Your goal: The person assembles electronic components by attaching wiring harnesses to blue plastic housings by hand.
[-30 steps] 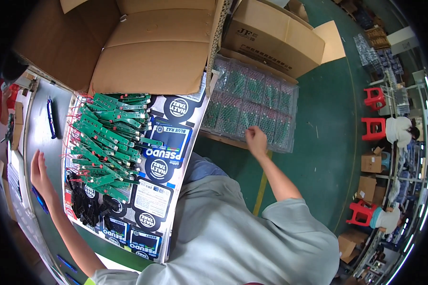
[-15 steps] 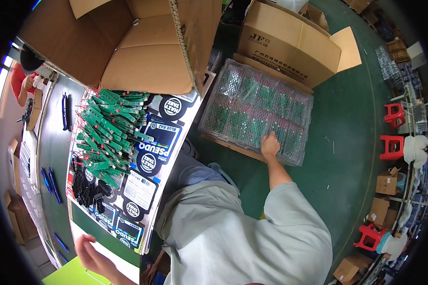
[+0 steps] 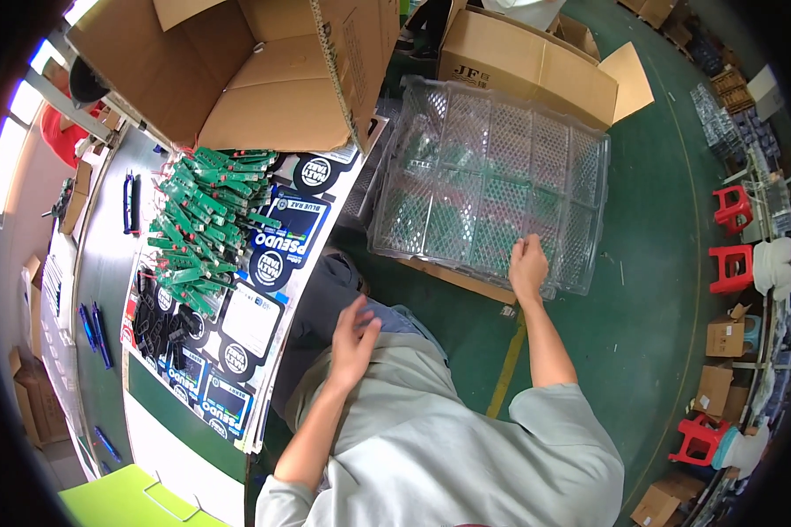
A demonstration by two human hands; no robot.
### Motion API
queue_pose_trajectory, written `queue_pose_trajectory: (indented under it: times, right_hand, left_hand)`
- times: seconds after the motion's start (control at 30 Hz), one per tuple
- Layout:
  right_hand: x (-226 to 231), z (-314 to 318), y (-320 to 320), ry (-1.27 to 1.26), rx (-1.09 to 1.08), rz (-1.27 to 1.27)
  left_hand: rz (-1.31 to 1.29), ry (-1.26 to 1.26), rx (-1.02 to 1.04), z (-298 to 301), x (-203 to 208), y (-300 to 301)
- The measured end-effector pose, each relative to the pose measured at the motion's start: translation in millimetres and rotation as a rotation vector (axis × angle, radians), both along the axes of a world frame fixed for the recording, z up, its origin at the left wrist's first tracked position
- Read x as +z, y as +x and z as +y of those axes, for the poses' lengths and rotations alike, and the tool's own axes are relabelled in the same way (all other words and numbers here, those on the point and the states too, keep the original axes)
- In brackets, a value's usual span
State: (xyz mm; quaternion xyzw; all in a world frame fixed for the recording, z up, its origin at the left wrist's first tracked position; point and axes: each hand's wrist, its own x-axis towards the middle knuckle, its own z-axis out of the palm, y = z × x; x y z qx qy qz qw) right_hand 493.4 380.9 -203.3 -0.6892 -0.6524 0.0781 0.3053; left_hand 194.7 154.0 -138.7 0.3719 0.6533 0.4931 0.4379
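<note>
In the head view, a clear mesh tray is gripped at its near edge by the right hand, the fingers and thumb bent together over the rim. The tray is seen over the green floor, to the right of the table, and is divided into square cells; green shapes are visible through its mesh. The left hand is held above the lap, just beside the table edge, its fingers loosely curled and clasped on nothing.

On the table, a heap of green boards with red wires is spread over printed sheets. Black parts are clustered at the heap's near end, and slim blue pieces are laid farther left. An open carton is stood at the table's far end; a second carton is placed just beyond the tray. A person in red is partly seen at upper left. Along the right side, red stools are lined up near cluttered shelves.
</note>
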Motion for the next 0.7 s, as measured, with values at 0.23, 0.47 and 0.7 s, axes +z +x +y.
queue_pose_trajectory:
  times: [0.23, 0.47, 0.7]
  right_hand:
    - [46, -31, 28, 0.101, 0.102, 0.081]
    - [98, -58, 37, 0.118, 0.159, -0.09]
    - [165, -105, 34, 0.117, 0.241, -0.376]
  left_hand:
    - [-0.401, -0.081, 0.31, 63, -58, -9]
    - [-0.554, -0.111, -0.009, 72, -41, -16]
    - [-0.7, -0.125, -0.03, 70, -67, -6]
